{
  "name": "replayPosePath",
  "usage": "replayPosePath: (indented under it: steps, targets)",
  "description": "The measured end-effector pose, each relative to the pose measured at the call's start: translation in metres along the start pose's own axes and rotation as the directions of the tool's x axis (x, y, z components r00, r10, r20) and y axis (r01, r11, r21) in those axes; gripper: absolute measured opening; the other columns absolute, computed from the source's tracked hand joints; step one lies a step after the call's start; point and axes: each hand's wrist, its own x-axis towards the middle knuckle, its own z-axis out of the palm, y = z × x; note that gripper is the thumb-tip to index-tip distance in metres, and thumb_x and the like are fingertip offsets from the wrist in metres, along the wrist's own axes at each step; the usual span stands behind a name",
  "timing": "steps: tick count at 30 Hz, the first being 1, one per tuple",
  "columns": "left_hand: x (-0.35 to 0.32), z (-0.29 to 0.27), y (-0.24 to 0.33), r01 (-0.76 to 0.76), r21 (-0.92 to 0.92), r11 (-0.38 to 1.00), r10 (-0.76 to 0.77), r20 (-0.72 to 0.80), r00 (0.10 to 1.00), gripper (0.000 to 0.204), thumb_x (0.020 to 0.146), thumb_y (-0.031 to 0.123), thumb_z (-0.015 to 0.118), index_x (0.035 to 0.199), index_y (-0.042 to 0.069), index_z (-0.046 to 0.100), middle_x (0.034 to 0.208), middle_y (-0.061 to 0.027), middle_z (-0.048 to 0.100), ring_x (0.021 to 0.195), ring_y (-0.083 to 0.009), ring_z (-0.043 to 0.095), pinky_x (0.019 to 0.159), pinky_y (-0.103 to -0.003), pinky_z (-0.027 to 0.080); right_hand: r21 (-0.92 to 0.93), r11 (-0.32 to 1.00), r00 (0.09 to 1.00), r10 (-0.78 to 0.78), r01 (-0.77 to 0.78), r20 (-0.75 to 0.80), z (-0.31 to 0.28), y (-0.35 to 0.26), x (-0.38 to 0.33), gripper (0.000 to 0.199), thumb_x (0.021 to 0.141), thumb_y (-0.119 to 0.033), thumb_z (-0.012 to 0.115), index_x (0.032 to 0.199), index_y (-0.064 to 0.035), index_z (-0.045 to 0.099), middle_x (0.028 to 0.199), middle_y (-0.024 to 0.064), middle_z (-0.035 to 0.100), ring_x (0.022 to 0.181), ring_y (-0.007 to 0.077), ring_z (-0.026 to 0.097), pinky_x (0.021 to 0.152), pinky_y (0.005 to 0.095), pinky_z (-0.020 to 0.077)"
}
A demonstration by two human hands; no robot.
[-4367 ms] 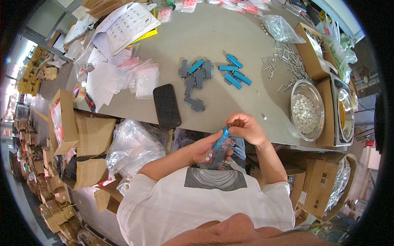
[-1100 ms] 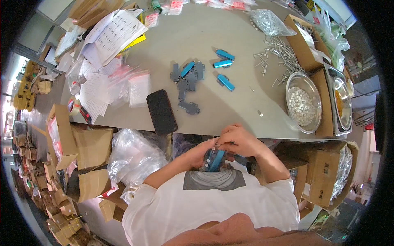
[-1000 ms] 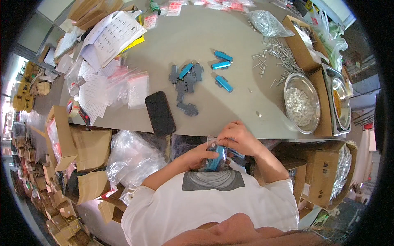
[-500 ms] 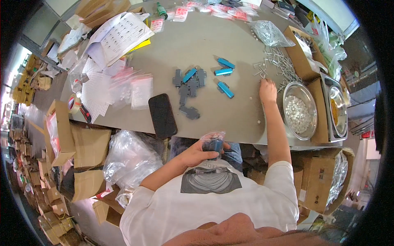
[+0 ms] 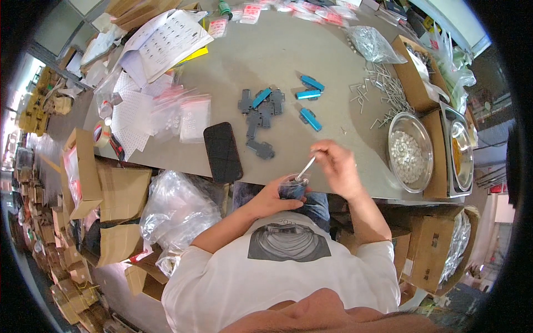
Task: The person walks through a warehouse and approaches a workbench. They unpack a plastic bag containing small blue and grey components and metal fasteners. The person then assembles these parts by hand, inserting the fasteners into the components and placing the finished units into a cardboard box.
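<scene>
While the left hand (image 5: 271,201) keeps a firm grip around a clear bag (image 5: 292,190) with dark parts inside, near the edge of the worktop (image 5: 266,61), the right hand (image 5: 337,165) pinches a thin metal pin (image 5: 306,168) at its mouth. Beyond lie a black phone (image 5: 223,152), grey parts (image 5: 257,117), then blue pieces (image 5: 308,95).

Bearings taken from the plates (image 5: 259,118) on the table (image 5: 266,55), with the person (image 5: 288,277) at six o'clock. One block (image 5: 261,97) rests on the plates; three others (image 5: 311,119) lie between two and three. Rods (image 5: 388,91) lie further out, just short of three; the bowl (image 5: 410,121), with beads (image 5: 408,158) inside, past three. Sachets (image 5: 195,117) sit at nine, papers (image 5: 166,44) at ten, the phone (image 5: 223,152) between seven and eight. The pouch (image 5: 290,190), in the left hand (image 5: 270,201), is at five; the right hand (image 5: 337,168), at four, holds a rod (image 5: 306,167) over the pouch's mouth.
</scene>
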Motion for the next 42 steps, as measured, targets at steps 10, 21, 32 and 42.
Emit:
replayPosePath:
  steps: [10,21,32,42]
  targets:
    - [-0.003,0.008,0.010,0.043,-0.046,0.998,-0.042,0.022,0.999,0.060,0.080,0.011,0.072,0.132,0.003,0.043,0.107,-0.0040,0.060,0.091,-0.0097,0.057,0.080,-0.026,0.048,0.204,0.974,0.971,0.044,-0.094,0.236,0.008,-0.006,-0.008,0.009,0.081,-0.001,0.064,0.090,-0.0022,0.061,0.084,0.0115,0.063,0.079,0.0300,0.062,0.070,0.0346,0.0499]
    - [-0.002,0.005,0.008,-0.038,-0.049,0.998,0.036,-0.034,0.999,0.054,0.085,0.009,0.067,0.132,0.003,0.042,0.091,0.0007,0.056,0.081,-0.0068,0.052,0.071,-0.023,0.045,-0.292,0.935,0.974,-0.158,0.201,0.164,0.005,-0.031,-0.016,0.033,0.062,-0.007,0.078,0.093,-0.0105,0.067,0.104,0.0074,0.057,0.101,0.0292,0.053,0.089,0.0406,0.0401]
    - [0.002,0.006,0.009,-0.221,0.075,0.972,0.225,-0.053,0.973,0.043,0.088,0.010,0.066,0.126,0.001,0.048,0.099,0.0000,0.058,0.089,-0.0071,0.053,0.077,-0.023,0.044,-0.082,0.995,0.987,-0.041,0.054,0.157,0.012,-0.026,-0.020,0.030,0.067,-0.008,0.077,0.095,-0.0104,0.067,0.117,0.0093,0.056,0.102,0.0274,0.057,0.086,0.0404,0.0454]
    - [0.002,0.005,0.009,-0.239,0.095,0.966,0.246,-0.065,0.967,0.042,0.087,0.006,0.065,0.124,0.001,0.049,0.106,-0.0038,0.060,0.097,-0.0097,0.055,0.087,-0.026,0.045,-0.217,0.969,0.992,-0.101,0.117,0.080,0.011,-0.031,-0.019,0.031,0.066,-0.010,0.078,0.095,-0.0080,0.067,0.114,0.0107,0.057,0.093,0.0292,0.060,0.077,0.0389,0.0507]
